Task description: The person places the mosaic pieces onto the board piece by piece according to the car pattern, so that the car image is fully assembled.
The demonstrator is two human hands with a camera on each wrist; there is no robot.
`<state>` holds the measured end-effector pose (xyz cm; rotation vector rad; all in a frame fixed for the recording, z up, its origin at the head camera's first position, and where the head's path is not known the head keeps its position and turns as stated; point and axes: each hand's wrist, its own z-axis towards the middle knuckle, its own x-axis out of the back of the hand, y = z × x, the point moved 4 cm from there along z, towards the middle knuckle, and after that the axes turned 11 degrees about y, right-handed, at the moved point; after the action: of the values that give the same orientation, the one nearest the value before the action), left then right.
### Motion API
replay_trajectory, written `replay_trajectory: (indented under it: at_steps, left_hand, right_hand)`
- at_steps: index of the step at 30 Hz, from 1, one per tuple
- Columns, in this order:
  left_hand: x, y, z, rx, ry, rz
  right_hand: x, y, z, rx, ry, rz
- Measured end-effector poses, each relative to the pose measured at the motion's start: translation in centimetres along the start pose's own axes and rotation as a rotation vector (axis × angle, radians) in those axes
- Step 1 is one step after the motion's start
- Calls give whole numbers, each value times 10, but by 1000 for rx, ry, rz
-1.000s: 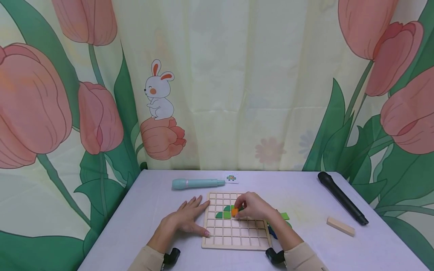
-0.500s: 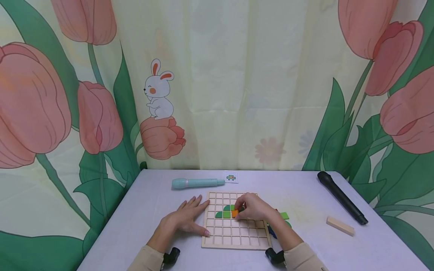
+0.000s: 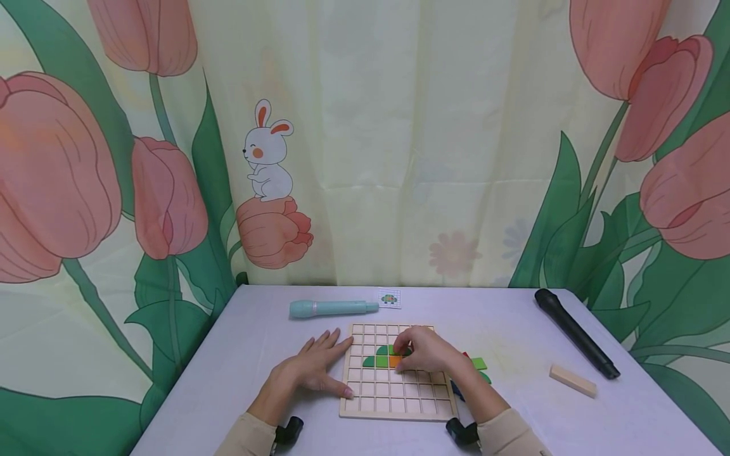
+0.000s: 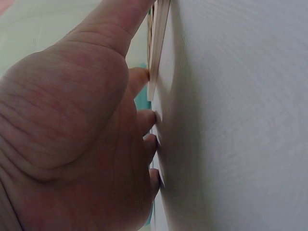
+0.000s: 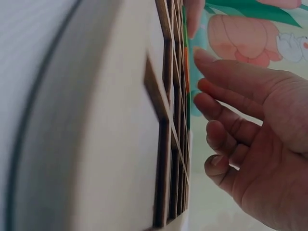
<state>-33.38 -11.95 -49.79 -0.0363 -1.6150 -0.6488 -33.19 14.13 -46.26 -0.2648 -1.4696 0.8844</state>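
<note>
Orange, the tile (image 3: 393,361) I'm watching sits in the wooden grid board (image 3: 393,417), just left of the nearer right hand (image 3: 428,349), loosely curled, empty; the left hand (image 3: 315,366) splays against the board's left edge.

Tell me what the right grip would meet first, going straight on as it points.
Probably the orange tile in the grid board, just ahead of the right grip; any gap is hard to judge.

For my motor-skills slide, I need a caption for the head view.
Left hand touching the edge of a gridded board, right hand poised by an orange tile.
</note>
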Motion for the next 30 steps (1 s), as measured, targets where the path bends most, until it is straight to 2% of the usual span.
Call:
replay_trajectory:
  at_steps: [15, 20, 30]
  left_hand:
    - [0, 0, 1, 6, -3, -6]
    - [0, 1, 0, -1, -3, -9]
    - [-1, 1, 0, 1, 2, -3]
  right_hand:
    - [44, 6, -4, -32, 142, -16]
    - [52, 14, -6, -32, 143, -20]
    - [68, 35, -13, -131, 133, -23]
